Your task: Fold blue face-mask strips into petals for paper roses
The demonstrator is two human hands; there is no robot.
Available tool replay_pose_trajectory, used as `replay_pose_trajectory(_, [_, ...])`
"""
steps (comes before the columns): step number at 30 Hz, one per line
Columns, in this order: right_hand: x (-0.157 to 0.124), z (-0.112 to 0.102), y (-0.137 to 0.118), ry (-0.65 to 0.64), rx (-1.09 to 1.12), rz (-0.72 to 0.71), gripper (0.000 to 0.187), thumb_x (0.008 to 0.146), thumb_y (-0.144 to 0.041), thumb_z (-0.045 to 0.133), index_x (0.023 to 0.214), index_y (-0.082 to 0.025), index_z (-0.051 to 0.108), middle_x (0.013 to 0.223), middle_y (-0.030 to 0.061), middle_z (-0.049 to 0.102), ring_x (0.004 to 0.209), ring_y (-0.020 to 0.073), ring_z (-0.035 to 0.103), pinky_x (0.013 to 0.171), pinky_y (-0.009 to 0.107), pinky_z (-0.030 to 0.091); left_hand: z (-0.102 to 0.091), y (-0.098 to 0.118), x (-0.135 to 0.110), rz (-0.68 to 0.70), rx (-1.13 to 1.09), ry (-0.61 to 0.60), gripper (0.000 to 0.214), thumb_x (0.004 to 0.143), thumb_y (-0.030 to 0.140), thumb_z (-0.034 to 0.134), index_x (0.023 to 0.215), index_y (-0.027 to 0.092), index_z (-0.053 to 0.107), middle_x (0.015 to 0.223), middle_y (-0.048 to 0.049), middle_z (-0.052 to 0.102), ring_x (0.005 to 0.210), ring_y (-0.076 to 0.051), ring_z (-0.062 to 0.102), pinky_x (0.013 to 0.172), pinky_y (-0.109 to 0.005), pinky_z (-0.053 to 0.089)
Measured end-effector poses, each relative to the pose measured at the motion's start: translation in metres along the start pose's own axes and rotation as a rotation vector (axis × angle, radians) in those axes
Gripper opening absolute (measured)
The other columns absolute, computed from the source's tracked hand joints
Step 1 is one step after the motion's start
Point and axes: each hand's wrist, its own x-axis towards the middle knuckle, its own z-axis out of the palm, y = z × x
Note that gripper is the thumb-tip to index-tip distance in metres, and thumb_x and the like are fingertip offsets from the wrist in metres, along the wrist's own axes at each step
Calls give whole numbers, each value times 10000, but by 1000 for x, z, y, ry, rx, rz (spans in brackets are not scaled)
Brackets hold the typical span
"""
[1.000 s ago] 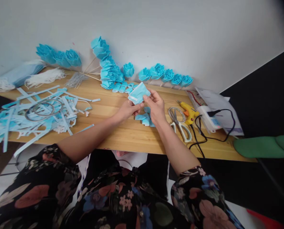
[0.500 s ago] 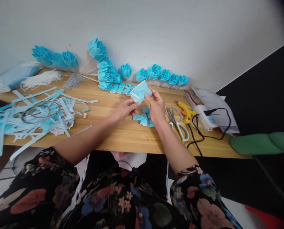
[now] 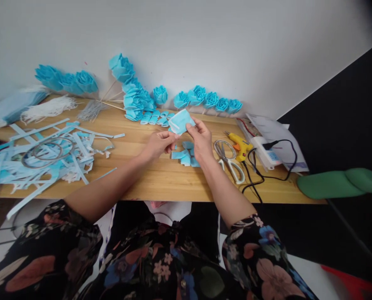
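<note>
Both hands pinch one blue square (image 3: 180,121) above the counter (image 3: 161,179).
Left hand (image 3: 156,145) takes the lower corner and right hand (image 3: 201,139) the right edge, each grip closed on it, over the cut pieces (image 3: 182,155). Likely fault: uneven pull creases the thin sheet, or a slack pinch drops it.

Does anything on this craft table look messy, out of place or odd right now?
Yes. The heap of cut blue strips at the left spills past the front edge of the table, several hanging off. A black cord beside the scissors also loops over that edge. The left hand and right hand hold a blue piece normally.
</note>
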Motion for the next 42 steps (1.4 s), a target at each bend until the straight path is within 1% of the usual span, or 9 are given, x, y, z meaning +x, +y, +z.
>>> replay_pose_trajectory(5, [1,0,2,12,-22,-13,500,665,-550,808,1044,-251,678,991,21,723,983,202,667,920,360,544,2,-1,-2,-82,-113,-17,304,713,405,835,730,155,664,526,25,596,408,-55,468,424,-184,336])
replay_pose_trajectory(10, [0,0,3,22,-43,-20,473,677,-534,811,1039,-259,683,822,-14,683,885,187,663,872,338,547,5,2,-5,-177,-133,-35,270,736,377,813,736,154,661,508,24,593,382,-59,461,402,-184,321])
replay_pose_trajectory(15, [0,-1,3,43,-89,-25,457,691,-546,798,1033,-262,690,727,-35,618,811,177,645,841,325,530,4,1,-5,-147,-132,-23,304,716,415,818,747,161,655,513,26,598,387,-57,461,405,-183,312])
replay_pose_trajectory(20, [1,-1,3,49,-102,-16,463,691,-552,799,1032,-256,696,722,-40,618,759,160,629,816,308,521,3,7,-7,-17,-37,50,328,683,437,825,735,163,653,480,35,571,377,-56,425,396,-195,280])
replay_pose_trajectory(26, [2,-1,5,36,-116,-38,485,701,-557,788,1048,-232,688,725,-37,618,700,138,587,743,288,491,3,9,-8,142,109,154,260,770,409,709,703,172,627,488,40,536,414,-66,413,425,-205,295])
replay_pose_trajectory(32, [2,-1,6,13,-152,-64,473,734,-558,761,1056,-220,686,703,-35,605,698,145,594,726,292,492,-5,2,-4,475,425,222,198,815,351,668,747,167,696,551,34,524,495,-79,409,499,-227,293])
replay_pose_trajectory(35, [1,-1,4,5,-154,-67,456,741,-546,764,1056,-225,688,699,-37,610,685,139,589,719,288,500,-8,0,-3,571,515,257,194,840,344,654,772,175,721,543,33,523,505,-89,408,516,-234,305])
replay_pose_trajectory(39, [0,-1,3,-8,-168,-74,437,755,-539,765,1054,-229,693,667,-43,596,678,138,590,716,286,511,-11,2,-3,675,635,285,203,872,337,642,804,182,755,549,26,544,513,-99,421,529,-241,314])
replay_pose_trajectory(42, [1,-1,2,-16,-172,-75,428,757,-533,765,1051,-229,696,670,-39,602,679,139,590,720,289,514,-14,7,-5,745,743,280,215,899,327,624,837,190,778,629,-4,626,570,-117,487,584,-257,352])
